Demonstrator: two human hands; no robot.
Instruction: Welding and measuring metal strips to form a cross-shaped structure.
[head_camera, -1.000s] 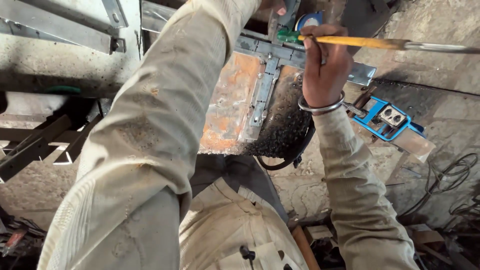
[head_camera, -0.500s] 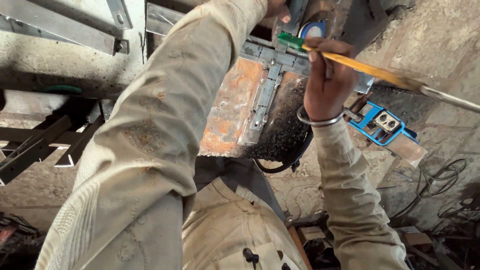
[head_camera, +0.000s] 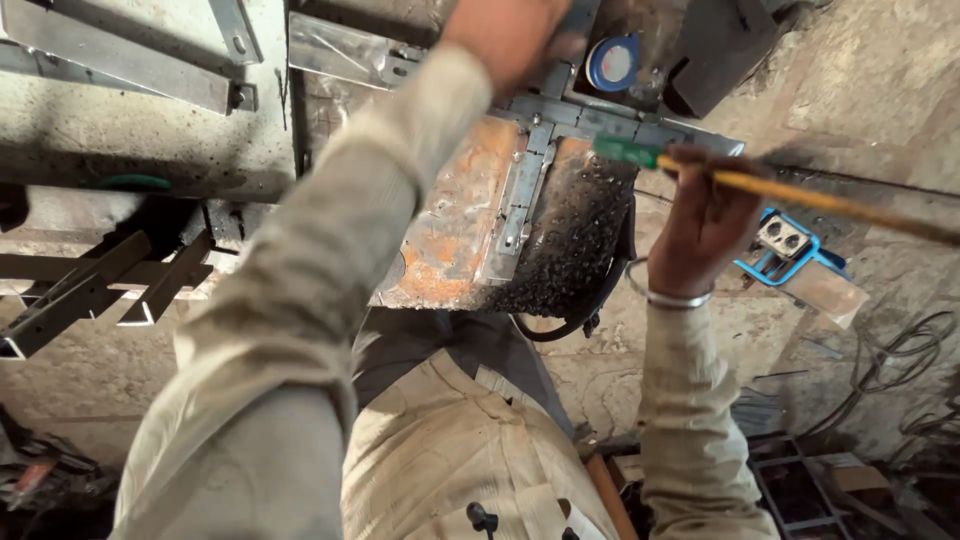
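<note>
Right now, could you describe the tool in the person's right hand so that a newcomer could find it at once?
Start at the rusty orange metal plate and look right to the right hand. It grips a long thin tool: green tip, yellow shaft, unlike the grey steel around it.

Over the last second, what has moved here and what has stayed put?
The right hand has slid from over the metal bracket out to its right end, and the long yellow tool it grips now slopes down to the right instead of lying level. The left hand stays pressed at the bracket's top. The rusty plate is unchanged.
</note>
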